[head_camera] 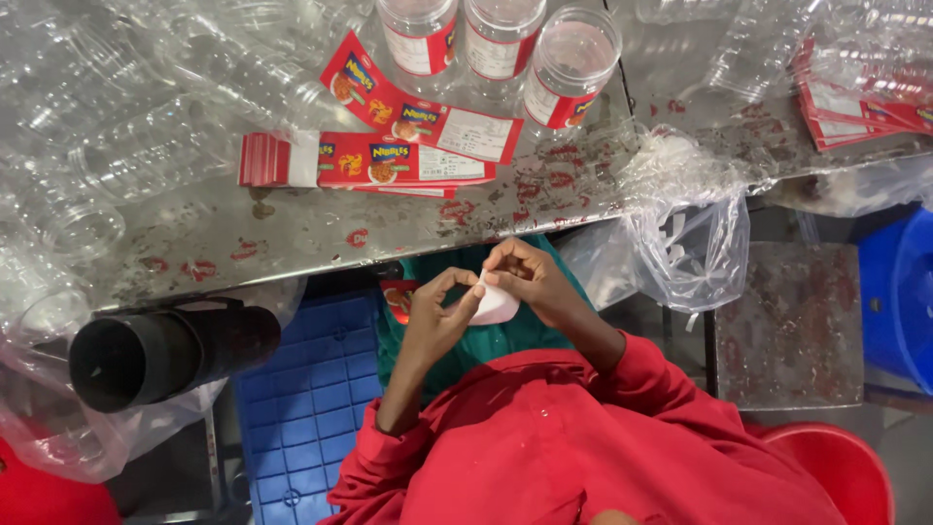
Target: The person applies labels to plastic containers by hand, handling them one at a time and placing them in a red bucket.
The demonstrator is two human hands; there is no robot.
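I log: scratched grey metal surface [292,233], red-stained, top of view. Blue plastic crate [311,408] below its edge. Stack of red printed paper labels [369,160] on surface, just before three clear plastic jars [569,63]. My left hand [432,321] and right hand [530,277] meet under surface edge, fingers [473,289] clamped together on small white paper strip [496,306].
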